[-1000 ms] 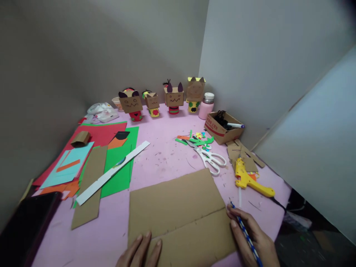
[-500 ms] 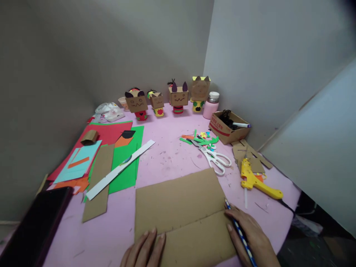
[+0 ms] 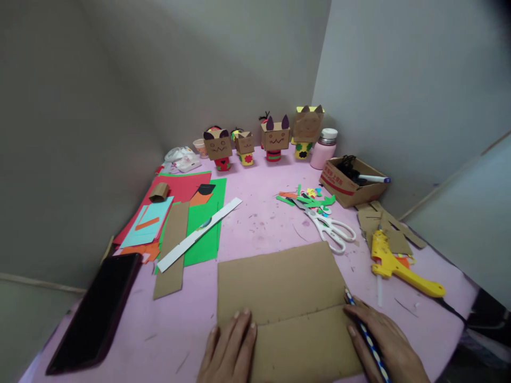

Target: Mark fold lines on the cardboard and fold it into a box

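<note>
My left hand [image 3: 229, 348] lies flat, fingers together, on the cardboard sheet [image 3: 285, 306], long axis running left-right. Right hand [image 3: 385, 348] pinches a striped pencil [image 3: 365, 335], tip pointing away at the crease. Carton [image 3: 351, 183] print's unreadable.

A home craft corner: pink table [image 3: 255, 223], glue gun [image 3: 393, 260], cardboard figures [image 3: 275, 139].

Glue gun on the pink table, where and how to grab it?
Grip the glue gun by its long yellow handle, which lies flat and points right, toward the table's edge. Come from above, on the right side: the nozzle end sits against cardboard scraps, while the handle has bare table around it.
</note>
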Demonstrator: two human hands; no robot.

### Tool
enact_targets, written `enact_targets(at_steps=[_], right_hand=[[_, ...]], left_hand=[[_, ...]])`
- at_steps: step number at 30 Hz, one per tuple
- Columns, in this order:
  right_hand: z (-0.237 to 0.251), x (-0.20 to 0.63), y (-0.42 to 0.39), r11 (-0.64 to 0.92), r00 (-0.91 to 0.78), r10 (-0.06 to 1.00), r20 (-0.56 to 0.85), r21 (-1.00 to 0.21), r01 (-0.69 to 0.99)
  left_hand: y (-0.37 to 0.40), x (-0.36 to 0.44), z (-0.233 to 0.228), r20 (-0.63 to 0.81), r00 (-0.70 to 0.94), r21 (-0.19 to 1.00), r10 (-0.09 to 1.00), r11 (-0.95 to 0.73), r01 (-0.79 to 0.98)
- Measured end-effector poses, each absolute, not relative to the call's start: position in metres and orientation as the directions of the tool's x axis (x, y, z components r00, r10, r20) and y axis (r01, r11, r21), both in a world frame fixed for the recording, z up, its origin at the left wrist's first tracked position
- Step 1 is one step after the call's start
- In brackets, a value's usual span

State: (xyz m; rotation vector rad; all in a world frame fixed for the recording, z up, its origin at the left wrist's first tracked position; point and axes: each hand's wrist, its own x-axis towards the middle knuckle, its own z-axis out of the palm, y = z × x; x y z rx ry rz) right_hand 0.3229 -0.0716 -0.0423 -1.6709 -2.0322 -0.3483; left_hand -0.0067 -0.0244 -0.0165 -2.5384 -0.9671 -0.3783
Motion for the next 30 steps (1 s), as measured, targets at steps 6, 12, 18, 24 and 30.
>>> enact_targets(at_steps=[6,12,18,24,30], right_hand=[[-0.0437,0.3227,-0.0708,0.237,-0.183,0.83,0.527,-0.036,0.971],[-0.0451,0.3229,-0.0688,0.245,-0.192,0.822,0.537,-0.028,0.969],[-0.0447,0.3223,-0.0682,0.247,-0.184,0.813,0.552,-0.04,0.968],[-0.0466,0.3237,-0.0718,0.239,-0.168,0.827,0.536,-0.065,0.969],[-0.0477,0.3242,-0.0726,0.245,-0.175,0.829,0.531,-0.063,0.967]], left_hand=[[-0.0219,-0.0021,-0.02,0.388,0.723,-0.248,0.572,-0.69,0.68],[-0.0221,-0.0018,-0.0182,0.363,0.732,-0.3,0.577,-0.671,0.678],[-0.0222,-0.0044,-0.0203,0.372,0.714,-0.237,0.593,-0.684,0.69],[-0.0197,-0.0015,-0.0163,0.448,0.706,-0.251,0.548,-0.681,0.688],[-0.0201,0.0003,-0.0159,0.414,0.74,-0.304,0.53,-0.686,0.661]])
